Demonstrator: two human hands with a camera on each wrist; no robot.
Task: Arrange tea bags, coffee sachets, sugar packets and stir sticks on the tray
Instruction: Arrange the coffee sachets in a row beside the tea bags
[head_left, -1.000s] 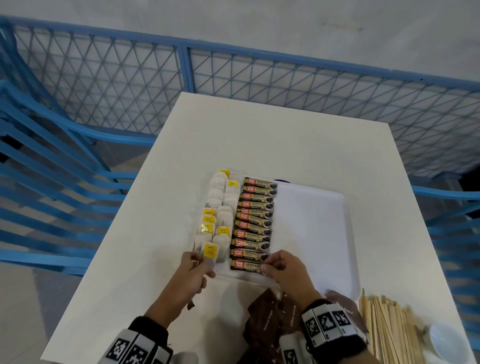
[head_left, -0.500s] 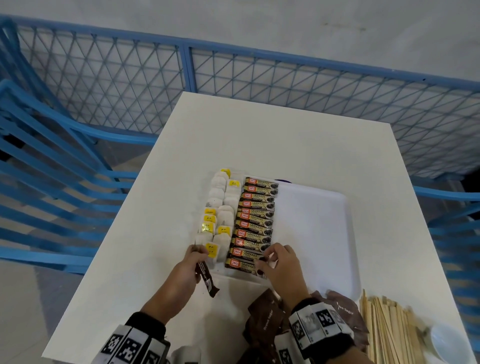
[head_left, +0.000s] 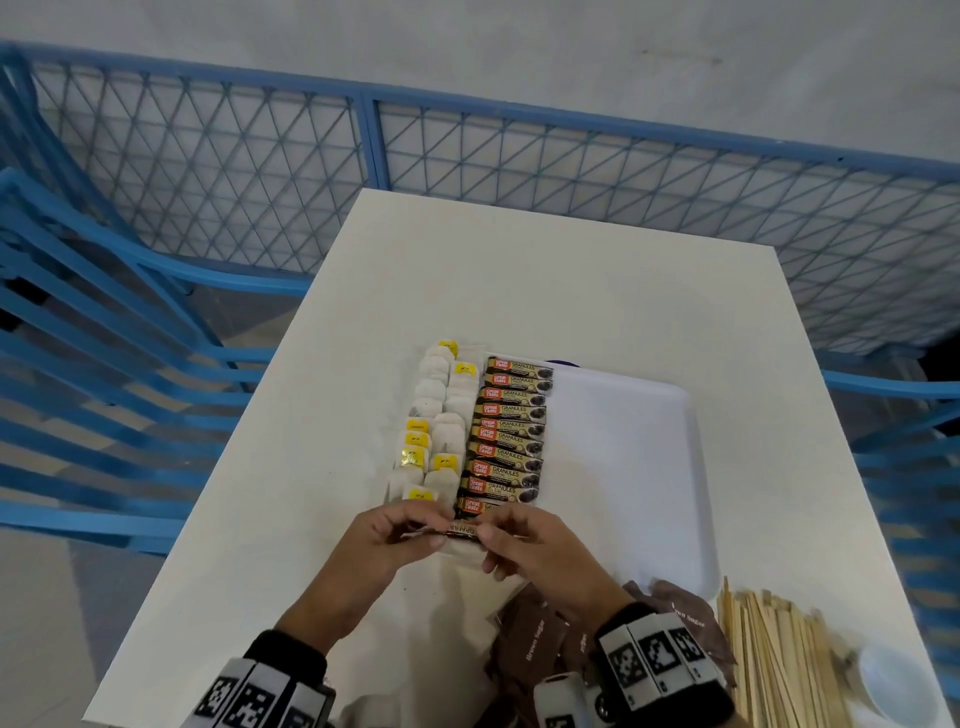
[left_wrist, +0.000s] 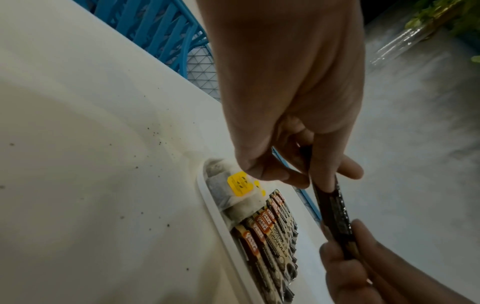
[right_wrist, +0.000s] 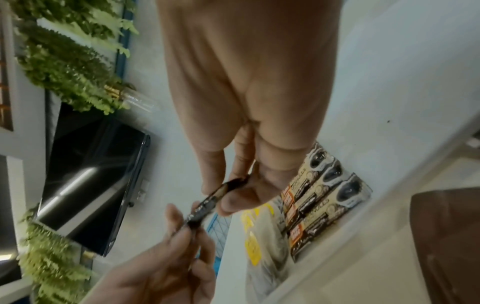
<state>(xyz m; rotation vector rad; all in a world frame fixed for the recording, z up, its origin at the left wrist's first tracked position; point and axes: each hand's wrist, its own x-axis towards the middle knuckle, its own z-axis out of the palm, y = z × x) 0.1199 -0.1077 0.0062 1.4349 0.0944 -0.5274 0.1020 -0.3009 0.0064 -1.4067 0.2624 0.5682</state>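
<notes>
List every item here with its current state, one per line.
Sachet: held above the tray's near edge.
Left hand: pinching the sachet.
Right hand: pinching the sachet.
Sachet row: lined up on the tray.
Tea bags: on the tray.
Tray: right half bare.
Sugar packets: piled off-tray.
Sticks: off-tray.

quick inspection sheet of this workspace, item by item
surface: white table; white tray on it.
job's things: tea bags fill the tray's left side, a row of coffee sachets beside them; one coffee sachet held in the air by both hands; brown sugar packets and stir sticks off the tray, at the table's near edge.
clutter: small white cup, near right corner.
grippers: left hand and right hand each pinch one end of the sachet.
cables: nothing seen.
surroundings: blue mesh fence, blue chairs.
</notes>
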